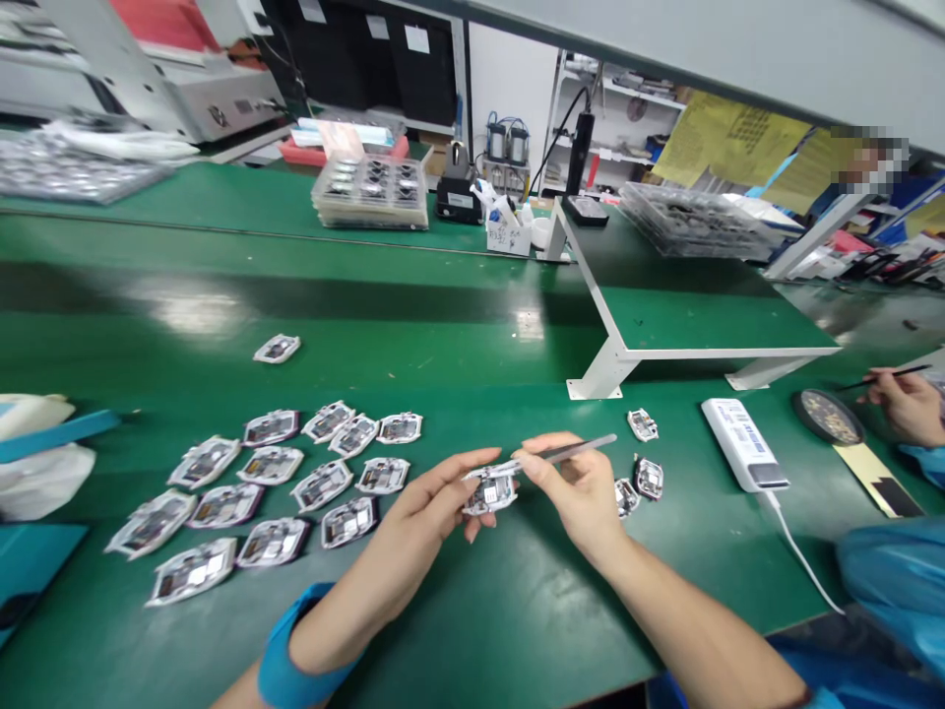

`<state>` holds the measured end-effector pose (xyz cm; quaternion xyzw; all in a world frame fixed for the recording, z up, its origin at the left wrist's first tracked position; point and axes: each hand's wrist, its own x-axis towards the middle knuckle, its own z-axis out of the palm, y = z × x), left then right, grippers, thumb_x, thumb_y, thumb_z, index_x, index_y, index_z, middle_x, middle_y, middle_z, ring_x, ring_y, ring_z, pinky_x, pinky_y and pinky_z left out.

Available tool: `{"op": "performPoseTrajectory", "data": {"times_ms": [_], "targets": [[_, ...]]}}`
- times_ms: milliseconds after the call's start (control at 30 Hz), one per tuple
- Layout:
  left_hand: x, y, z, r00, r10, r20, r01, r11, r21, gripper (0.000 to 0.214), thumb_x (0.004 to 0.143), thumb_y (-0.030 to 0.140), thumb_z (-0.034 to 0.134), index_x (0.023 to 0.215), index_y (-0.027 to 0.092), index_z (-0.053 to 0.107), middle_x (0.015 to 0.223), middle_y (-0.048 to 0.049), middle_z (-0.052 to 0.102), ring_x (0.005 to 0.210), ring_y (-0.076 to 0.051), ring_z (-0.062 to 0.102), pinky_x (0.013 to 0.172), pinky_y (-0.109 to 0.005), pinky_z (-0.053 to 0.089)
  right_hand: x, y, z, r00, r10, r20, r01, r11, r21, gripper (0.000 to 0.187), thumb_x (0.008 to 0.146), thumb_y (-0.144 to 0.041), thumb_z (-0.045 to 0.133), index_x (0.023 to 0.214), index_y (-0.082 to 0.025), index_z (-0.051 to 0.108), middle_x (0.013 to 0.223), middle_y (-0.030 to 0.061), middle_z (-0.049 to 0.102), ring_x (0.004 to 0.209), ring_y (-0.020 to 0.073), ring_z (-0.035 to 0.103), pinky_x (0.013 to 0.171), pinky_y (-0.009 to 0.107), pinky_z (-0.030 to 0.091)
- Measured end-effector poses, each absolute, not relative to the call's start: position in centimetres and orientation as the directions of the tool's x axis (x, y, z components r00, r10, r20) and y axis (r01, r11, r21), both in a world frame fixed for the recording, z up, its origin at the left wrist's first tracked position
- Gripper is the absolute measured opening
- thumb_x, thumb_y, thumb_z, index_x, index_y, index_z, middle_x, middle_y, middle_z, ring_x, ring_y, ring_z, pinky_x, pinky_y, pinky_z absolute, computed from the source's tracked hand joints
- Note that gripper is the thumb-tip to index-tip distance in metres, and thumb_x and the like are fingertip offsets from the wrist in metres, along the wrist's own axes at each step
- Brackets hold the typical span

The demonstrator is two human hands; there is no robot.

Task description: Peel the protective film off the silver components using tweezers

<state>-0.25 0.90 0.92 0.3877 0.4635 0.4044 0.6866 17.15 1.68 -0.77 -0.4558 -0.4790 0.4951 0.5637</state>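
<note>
My left hand (435, 497) grips a small electronic device housing (490, 492) by its edges, with its circuit parts facing up. My right hand (580, 492) pinches slim grey tweezers (580, 449), their flat end pointing up and right. The working tip meets the housing's upper edge, though the fingers partly hide it. To the left lie several similar open housings (273, 542) in loose rows, and one more housing (278, 348) sits farther back. Just right of my right hand are a few others, including one housing (649, 478) near my wrist.
A white box-shaped device (744, 443) with a cable lies at right. Beyond it, another person's hand (905, 404) holds a thin dark tool near a round dish (828, 418) of small parts. A raised green stand (709, 315) and stacked clear trays (371, 192) stand behind.
</note>
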Motion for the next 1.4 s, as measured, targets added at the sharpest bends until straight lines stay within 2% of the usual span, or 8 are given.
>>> {"op": "performPoseTrajectory", "data": {"times_ms": [133,300,633,767,867,1033,1267,1400], "targets": [[-0.2,0.9,1.2,0.233,0.911,-0.341,-0.293,0.4,0.868,0.031,0.081,0.041,0.07,0.095,0.014,0.074,0.07,-0.004,0.068,0.061,-0.016,0.057,0.053,-0.026,0.044,17.3,1.4,-0.6,0.062,0.985,0.159,-0.076,0.164,-0.984,0.007,0.08,-0.024,0.076,0.087,-0.023,0.075,0.086,0.0022,0.077,0.082,0.019,0.071,0.079,0.032,0.055],[0.3,0.7,1.4,0.213,0.918,-0.335,-0.278,0.386,0.88,0.031,0.078,0.045,0.073,0.086,0.016,0.07,0.07,-0.0013,0.065,0.062,-0.017,0.059,0.05,-0.026,0.044,16.9,1.3,-0.6,0.029,0.962,0.272,0.028,0.271,-0.962,0.003,0.08,-0.023,0.075,0.084,-0.022,0.075,0.083,0.0044,0.076,0.082,0.0207,0.07,0.078,0.034,0.055],[0.4,0.5,1.6,0.237,0.918,-0.318,-0.208,0.368,0.906,0.03,0.082,0.046,0.067,0.087,0.017,0.067,0.07,-0.0001,0.064,0.063,-0.016,0.057,0.052,-0.025,0.043,16.7,1.3,-0.9,-0.009,0.984,0.18,-0.074,0.179,-0.981,0.006,0.081,-0.027,0.074,0.082,-0.021,0.073,0.077,0.0033,0.074,0.07,0.0181,0.069,0.066,0.03,0.056],[0.4,0.6,1.7,0.243,0.912,-0.331,-0.217,0.383,0.898,0.032,0.081,0.047,0.068,0.088,0.016,0.066,0.067,0.0006,0.063,0.062,-0.015,0.056,0.05,-0.023,0.041,16.7,1.4,-0.9,-0.045,0.963,0.266,-0.078,0.262,-0.962,0.003,0.081,-0.024,0.075,0.081,-0.022,0.072,0.08,0.0041,0.075,0.077,0.0205,0.071,0.073,0.035,0.055],[0.3,0.6,1.6,0.239,0.905,-0.353,-0.205,0.402,0.892,0.033,0.08,0.048,0.069,0.089,0.016,0.065,0.06,0.0025,0.06,0.057,-0.013,0.052,0.048,-0.021,0.038,16.8,1.4,-0.5,-0.073,0.922,0.38,0.013,0.382,-0.924,0.003,0.082,-0.022,0.075,0.083,-0.024,0.073,0.082,0.0043,0.077,0.08,0.0214,0.07,0.079,0.039,0.053],[0.0,0.7,1.3,0.222,0.897,-0.382,-0.182,0.423,0.888,0.033,0.077,0.047,0.07,0.087,0.016,0.065,0.059,0.0034,0.059,0.052,-0.011,0.048,0.048,-0.021,0.036,17.1,1.2,0.3,-0.147,0.767,0.624,0.148,0.641,-0.753,0.009,0.085,-0.018,0.071,0.087,-0.026,0.071,0.082,0.003,0.079,0.076,0.0225,0.071,0.08,0.043,0.049],[0.1,0.8,1.9,0.229,0.877,-0.422,-0.144,0.459,0.877,0.029,0.074,0.044,0.07,0.081,0.016,0.066,0.059,0.0035,0.059,0.049,-0.01,0.05,0.044,-0.02,0.032,17.3,1.4,0.5,-0.214,0.726,0.654,0.178,0.687,-0.704,0.01,0.085,-0.018,0.069,0.088,-0.028,0.071,0.082,0.0028,0.08,0.075,0.0229,0.072,0.077,0.043,0.049],[0.2,0.8,1.9,0.234,0.877,-0.42,-0.149,0.459,0.876,0.028,0.076,0.044,0.068,0.082,0.017,0.067,0.06,0.0033,0.059,0.051,-0.011,0.051,0.045,-0.02,0.033,17.2,1.5,0.5,-0.162,0.767,0.621,0.155,0.642,-0.751,0.007,0.085,-0.02,0.071,0.086,-0.027,0.072,0.08,0.0033,0.079,0.074,0.0226,0.072,0.076,0.042,0.051]]}}
